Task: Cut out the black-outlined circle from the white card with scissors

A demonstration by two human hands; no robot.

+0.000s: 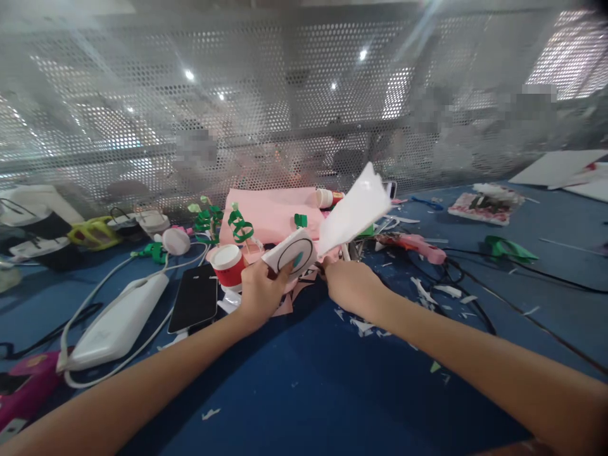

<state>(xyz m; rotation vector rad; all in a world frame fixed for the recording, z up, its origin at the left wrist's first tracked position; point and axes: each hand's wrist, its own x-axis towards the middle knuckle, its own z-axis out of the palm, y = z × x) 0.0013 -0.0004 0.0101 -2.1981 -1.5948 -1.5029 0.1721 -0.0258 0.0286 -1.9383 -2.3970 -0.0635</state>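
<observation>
My left hand (260, 288) is closed on a white paper piece (291, 253) marked with a drawn dark circle, thumb pressed on its face. My right hand (350, 285) is closed just to its right, and a larger white paper sheet (357, 208) rises from it up and to the right. What the right fingers grip beneath that sheet is hidden; dark handles near them could be scissors. Both hands hover over the blue table (304, 380), in front of a pink paper sheet (273, 215).
A red paper cup (228, 265), black phone (194, 297) and white power bank (116, 323) with cable lie left. Green paper curls (240, 227), a pink glue gun (413, 246), black cables and paper scraps lie around. A perforated metal screen (304, 114) stands behind.
</observation>
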